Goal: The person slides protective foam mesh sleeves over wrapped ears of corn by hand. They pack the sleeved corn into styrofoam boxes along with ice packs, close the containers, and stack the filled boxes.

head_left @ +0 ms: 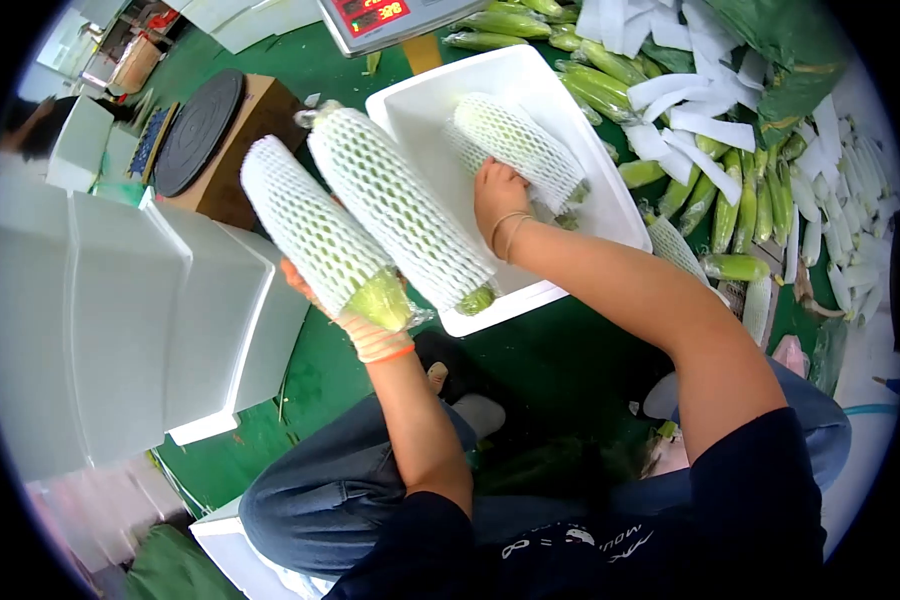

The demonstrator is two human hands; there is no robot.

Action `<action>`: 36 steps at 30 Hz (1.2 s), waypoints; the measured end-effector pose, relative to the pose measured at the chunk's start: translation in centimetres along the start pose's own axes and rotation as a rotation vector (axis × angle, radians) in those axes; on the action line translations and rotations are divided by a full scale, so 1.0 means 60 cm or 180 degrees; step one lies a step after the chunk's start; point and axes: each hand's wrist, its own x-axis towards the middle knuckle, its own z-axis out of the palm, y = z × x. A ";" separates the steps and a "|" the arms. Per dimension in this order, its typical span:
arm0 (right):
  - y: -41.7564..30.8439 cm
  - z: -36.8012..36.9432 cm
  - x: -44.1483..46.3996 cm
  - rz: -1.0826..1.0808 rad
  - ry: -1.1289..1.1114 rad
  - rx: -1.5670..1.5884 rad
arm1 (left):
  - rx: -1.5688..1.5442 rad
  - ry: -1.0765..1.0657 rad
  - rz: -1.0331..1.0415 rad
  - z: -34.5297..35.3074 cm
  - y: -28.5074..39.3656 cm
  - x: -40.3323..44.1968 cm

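Observation:
My left hand (315, 290), mostly hidden, is closed round two long green gourds in white foam net sleeves. One wrapped gourd (315, 225) lies nearest the palm; the other wrapped gourd (400, 205) sits beside it, partly over the box's left side. Clear film shows at their ends. My right hand (503, 200) reaches into a white foam box (425, 90), its fingers curled against a net-wrapped gourd (520, 145) inside. At least one more wrapped gourd seems to lie under that one, mostly covered.
A scale (390, 22) with a red display stands beyond the box. Right of it lie many film-wrapped green vegetables (740, 200) and white foam strips (705, 125). White foam boxes (120, 320) stand at left, near a brown carton (260, 110) bearing a dark round lid (200, 135).

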 end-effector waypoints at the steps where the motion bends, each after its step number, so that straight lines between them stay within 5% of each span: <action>1: 0.003 -0.003 0.007 -0.0090 -0.0194 0.0144 | 0.0284 0.0135 0.0208 0.011 -0.005 -0.002; 4: 0.012 -0.016 0.028 0.0036 -0.0523 0.0970 | -0.0050 -0.0102 -0.0335 0.025 -0.005 -0.012; 6: 0.036 -0.024 0.033 0.0089 0.0049 0.0836 | -0.0063 -0.0141 -0.0282 0.031 -0.011 -0.010; 8: 0.101 -0.099 0.043 0.0271 -0.2836 0.4135 | -0.0084 -0.0130 -0.0218 0.030 -0.010 -0.005; 9: 0.101 -0.082 0.031 0.0706 -0.2714 0.5597 | -0.0033 -0.0136 -0.0267 0.028 -0.006 -0.003; 10: 0.114 -0.092 0.014 0.0712 -0.2737 0.5585 | 0.0030 -0.0125 -0.0337 0.025 -0.002 -0.005; 12: 0.161 -0.141 -0.016 0.1433 -0.2881 0.8246 | 0.0142 -0.0086 -0.0287 0.025 0.004 -0.004; 14: 0.206 -0.154 -0.037 0.0641 -0.1709 0.7880 | 0.0212 -0.0043 -0.0297 0.028 0.001 -0.006; 16: 0.260 -0.167 -0.030 0.0073 -0.1055 0.6359 | 0.0386 -0.0183 -0.0641 0.035 -0.008 0.005; 22: 0.246 -0.129 -0.003 0.0394 -0.0701 0.3966 | 0.0938 0.0419 -0.0946 0.094 -0.112 0.023; 24: 0.204 -0.081 -0.031 -0.0284 0.0028 0.1812 | 0.2073 0.0440 -0.1360 0.092 -0.162 0.035; 25: 0.192 -0.061 -0.059 -0.0590 0.0324 0.1771 | 0.3272 0.0094 -0.1503 0.041 -0.179 0.062; 26: 0.186 -0.049 -0.086 -0.0891 0.0614 0.1732 | 0.5440 0.0045 -0.0826 0.017 -0.197 0.073; 27: 0.205 -0.061 -0.092 -0.1018 0.0369 0.2346 | 0.5564 0.0095 -0.1218 0.035 -0.185 0.068; 28: 0.250 -0.084 -0.095 -0.1092 0.0119 0.2948 | 0.6816 -0.0460 -0.0332 0.005 -0.186 0.092; 29: 0.318 -0.120 -0.110 -0.1001 -0.0122 0.3107 | 0.6626 -0.0429 0.0585 -0.009 -0.186 0.081; 30: 0.385 -0.144 -0.123 -0.0908 -0.0381 0.3269 | 0.7760 -0.0940 0.1754 -0.006 -0.191 0.057; 32: 0.515 -0.098 -0.151 -0.0775 0.0213 0.3053 | 0.7343 -0.1063 0.1548 0.050 -0.192 0.042; 33: 0.570 -0.074 -0.172 -0.0549 -0.0139 0.2700 | 0.7308 -0.1327 0.1942 0.065 -0.198 0.041; 36: 0.638 0.027 -0.239 -0.0045 -0.1382 0.2042 | 0.7672 -0.0959 0.0829 0.050 -0.248 0.041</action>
